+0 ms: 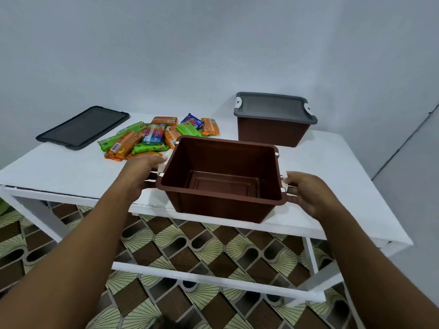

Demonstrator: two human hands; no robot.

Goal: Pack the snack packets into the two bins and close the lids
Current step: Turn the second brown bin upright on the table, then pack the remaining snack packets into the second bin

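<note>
An open, empty brown bin (215, 207) stands at the front edge of the white table (71, 169), slightly skewed. My left hand (142, 173) grips its left side at the white latch. My right hand (306, 193) grips the right side, fingers curled by the other latch. Just behind the bin to the left lies a pile of several snack packets (152, 136) in orange, green and blue. The loose dark grey lid (83, 127) lies flat at the table's back left. A second brown bin (273, 132) stands at the back right with its grey lid (273, 108) on.
The table stands against a pale wall. Its right end lies beyond the closed bin. Below the tabletop I see a white crossbar and a patterned brown and green floor.
</note>
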